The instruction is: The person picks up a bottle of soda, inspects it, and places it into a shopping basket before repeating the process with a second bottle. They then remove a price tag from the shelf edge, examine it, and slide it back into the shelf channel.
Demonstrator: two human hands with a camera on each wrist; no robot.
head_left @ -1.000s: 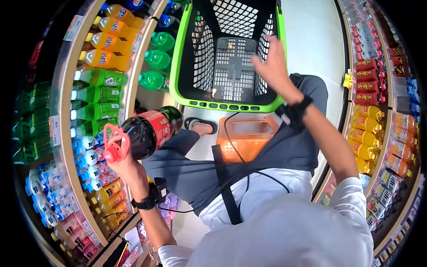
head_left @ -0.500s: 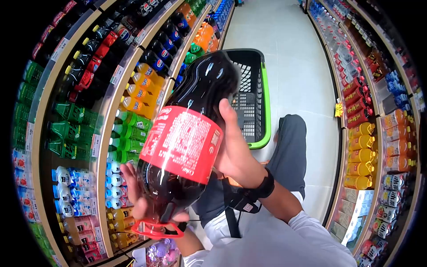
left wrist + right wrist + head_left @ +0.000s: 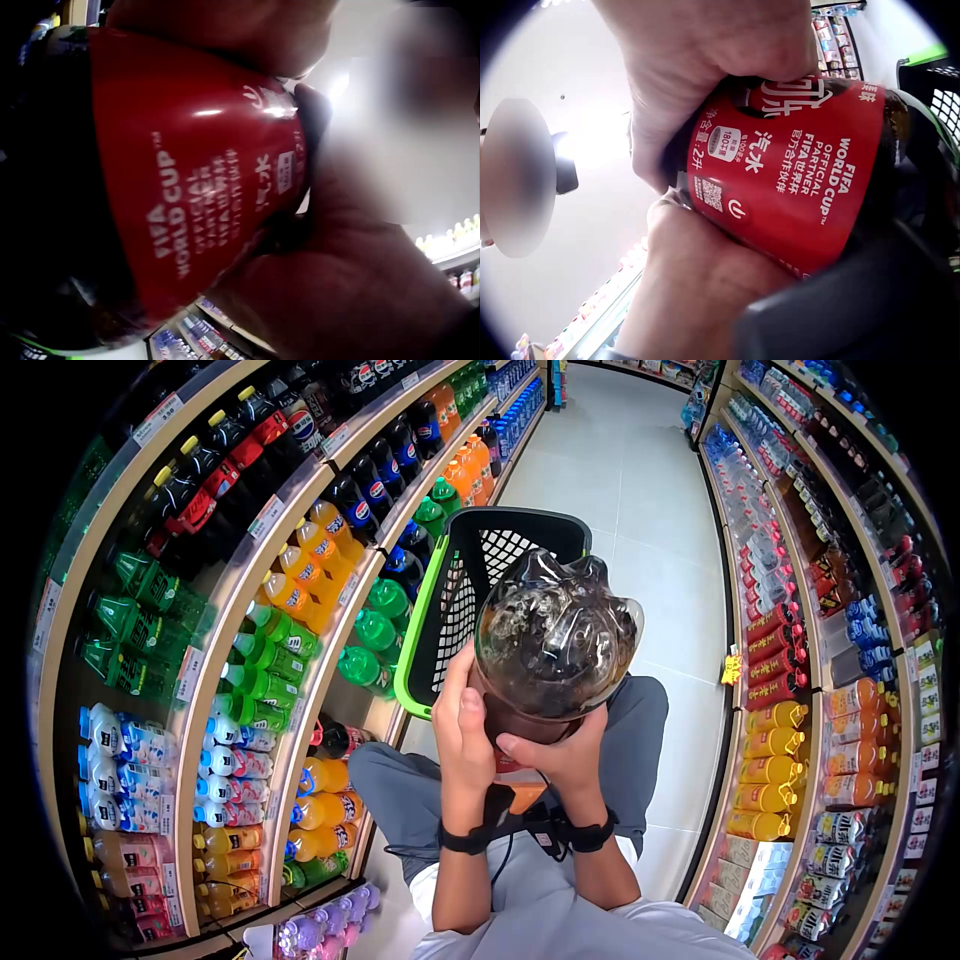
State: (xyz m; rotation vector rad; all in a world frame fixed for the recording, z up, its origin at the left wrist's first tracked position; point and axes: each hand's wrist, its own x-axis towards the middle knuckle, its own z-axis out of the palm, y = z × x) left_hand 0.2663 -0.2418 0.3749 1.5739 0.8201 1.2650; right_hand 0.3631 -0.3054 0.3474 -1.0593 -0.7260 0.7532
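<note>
Both left hand (image 3: 466, 735) and right hand (image 3: 572, 756) grip the bottle (image 3: 556, 640), now turned base-up, hiding basket's (image 3: 423, 620) near-right corner; steadier, I judge.

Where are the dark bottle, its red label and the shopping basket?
Dark bottle (image 3: 557, 638): head view, on its base.
Red label (image 3: 786, 176): right wrist view, on its printed middle.
Shopping basket (image 3: 422, 620): head view, on its green rim.

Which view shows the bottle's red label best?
The right wrist view: the red label faces the camera and its print is mostly sharp. The left wrist view shows it darker and blurrier. In the head view, the bottle shows mainly its base, little of the label.
</note>
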